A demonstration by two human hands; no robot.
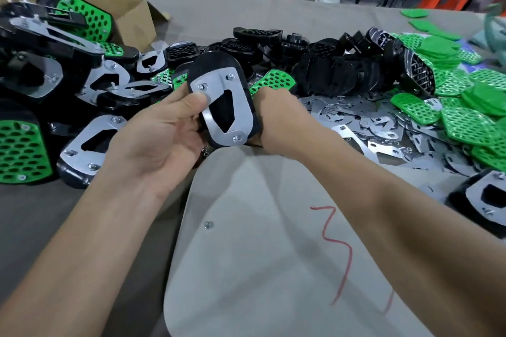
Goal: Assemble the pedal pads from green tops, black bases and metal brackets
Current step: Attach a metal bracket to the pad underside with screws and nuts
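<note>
Metal bracket [242, 107] on black base [216, 63], left hand [161, 128]

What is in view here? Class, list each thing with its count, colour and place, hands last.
held pedal pad: one, black and silver, centre, between hands
finished pedal pads: many, black, green, silver, heaped left
black bases: many, black, piled behind centre
metal brackets: many, silver, spread right of centre
green tops: many, green, heaped far right
cardboard box: one open, brown, back left
pale sheet: one, grey with red marks, front centre
nut: one, silver, on the sheet
left hand: one, holds pad's left edge, thumb on top
right hand: one, holds pad's right edge
</note>
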